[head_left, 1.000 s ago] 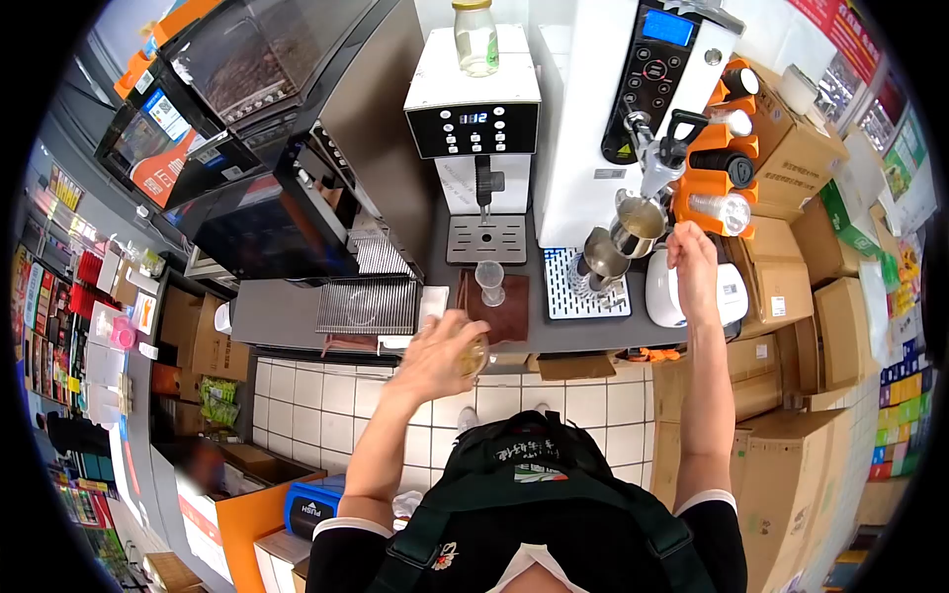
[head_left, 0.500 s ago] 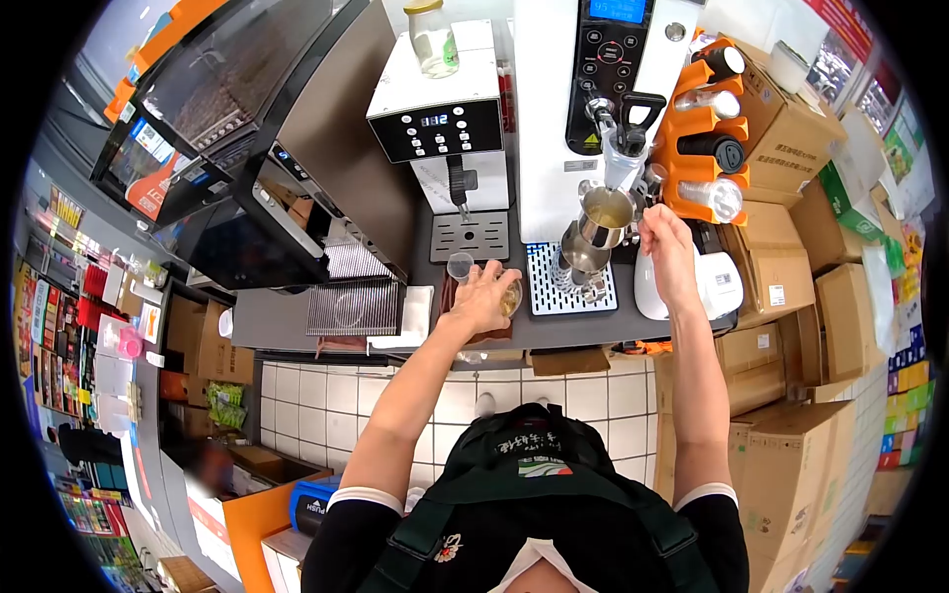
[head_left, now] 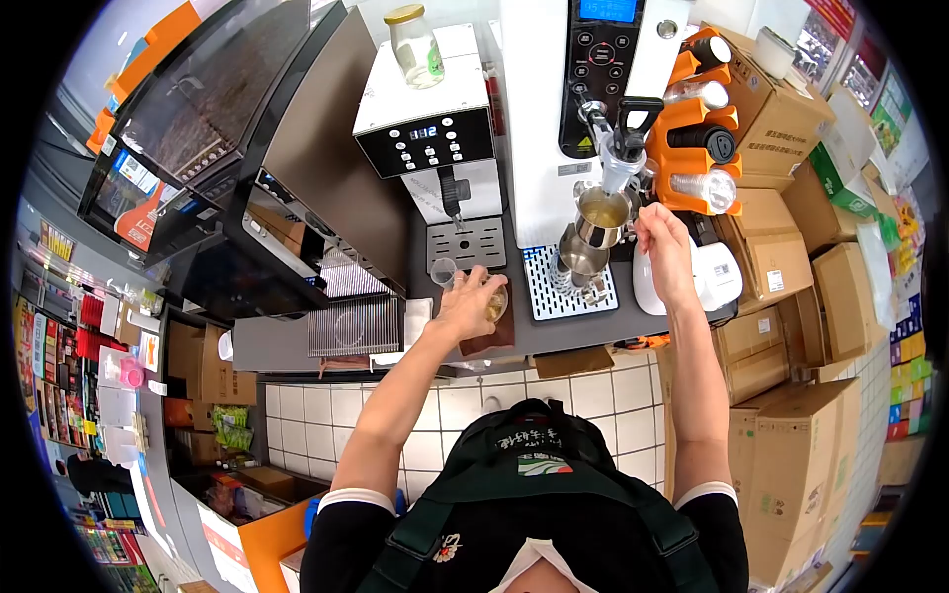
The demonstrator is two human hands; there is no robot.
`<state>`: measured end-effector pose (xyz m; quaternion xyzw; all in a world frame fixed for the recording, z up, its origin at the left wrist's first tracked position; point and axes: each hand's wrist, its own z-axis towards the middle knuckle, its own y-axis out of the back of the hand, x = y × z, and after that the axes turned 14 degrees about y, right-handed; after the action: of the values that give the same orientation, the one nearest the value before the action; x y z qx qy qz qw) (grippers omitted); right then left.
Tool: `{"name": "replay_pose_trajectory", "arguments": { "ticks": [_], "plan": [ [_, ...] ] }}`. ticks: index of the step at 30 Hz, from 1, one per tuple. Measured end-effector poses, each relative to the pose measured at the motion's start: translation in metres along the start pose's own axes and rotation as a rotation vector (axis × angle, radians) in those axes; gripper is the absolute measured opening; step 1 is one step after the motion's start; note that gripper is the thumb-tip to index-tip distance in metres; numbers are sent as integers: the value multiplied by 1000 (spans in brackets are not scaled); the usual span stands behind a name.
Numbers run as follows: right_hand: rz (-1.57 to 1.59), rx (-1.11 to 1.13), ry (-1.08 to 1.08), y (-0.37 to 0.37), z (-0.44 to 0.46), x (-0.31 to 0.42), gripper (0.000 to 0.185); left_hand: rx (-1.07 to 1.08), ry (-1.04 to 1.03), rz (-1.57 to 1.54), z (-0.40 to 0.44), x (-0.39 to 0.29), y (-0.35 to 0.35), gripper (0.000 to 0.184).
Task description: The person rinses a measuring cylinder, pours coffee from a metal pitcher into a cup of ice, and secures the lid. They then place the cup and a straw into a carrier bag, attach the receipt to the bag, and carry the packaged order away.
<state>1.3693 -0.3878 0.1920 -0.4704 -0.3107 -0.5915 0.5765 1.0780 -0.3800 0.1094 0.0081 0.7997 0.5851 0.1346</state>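
Observation:
My right hand point(head_left: 664, 252) is closed at the side of an upper steel pitcher point(head_left: 602, 215), gripping its handle. The pitcher holds a pale liquid and hangs under the spout point(head_left: 623, 163) of the white machine. Below it, a second steel pitcher point(head_left: 583, 255) stands over the slatted drip tray point(head_left: 571, 304). My left hand point(head_left: 468, 306) has its fingers curled round a clear cup point(head_left: 496, 304) with something yellowish in it, on a brown cloth point(head_left: 489, 339). A small clear cup point(head_left: 444, 271) is just beyond its fingertips; whether they touch it I cannot tell.
A white machine with a display point(head_left: 430, 109) stands behind my left hand, a glass jar point(head_left: 416, 49) on top. Left of it is a large dark appliance point(head_left: 297, 198). An orange cup rack point(head_left: 697, 138), a white device point(head_left: 714, 277) and stacked cardboard boxes point(head_left: 781, 455) are at right.
My left hand has shifted slightly left with the clear cup, and the small clear cup has moved left too. My right hand and the upper pitcher stay almost in place.

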Motion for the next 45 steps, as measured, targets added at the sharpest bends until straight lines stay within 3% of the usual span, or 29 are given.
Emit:
{"name": "replay_pose_trajectory", "arguments": {
  "ticks": [10, 15, 23, 28, 35, 43, 45],
  "plan": [
    [-18, -2, -25, -5, -1, 0, 26, 173, -247, -145, -23, -42, -14, 75],
    [-15, 7, -17, -1, -1, -2, 26, 200, -329, -35, -19, -45, -28, 74],
    [2, 5, -14, -2, -6, -7, 25, 12, -109, 78, 6, 5, -12, 77],
    [97, 50, -24, 0, -9, -16, 22, 36, 15, 63, 2, 20, 3, 74],
    [66, 38, -11, -3, -14, -17, 23, 21, -105, -25, 1, -1, -5, 76],
    [87, 46, -42, 1, -19, -24, 18, 44, -22, -65, 18, -31, -17, 86],
    [97, 43, -36, 1, -21, -27, 18, 95, -26, -38, 20, -29, -16, 96]
  ]
}}
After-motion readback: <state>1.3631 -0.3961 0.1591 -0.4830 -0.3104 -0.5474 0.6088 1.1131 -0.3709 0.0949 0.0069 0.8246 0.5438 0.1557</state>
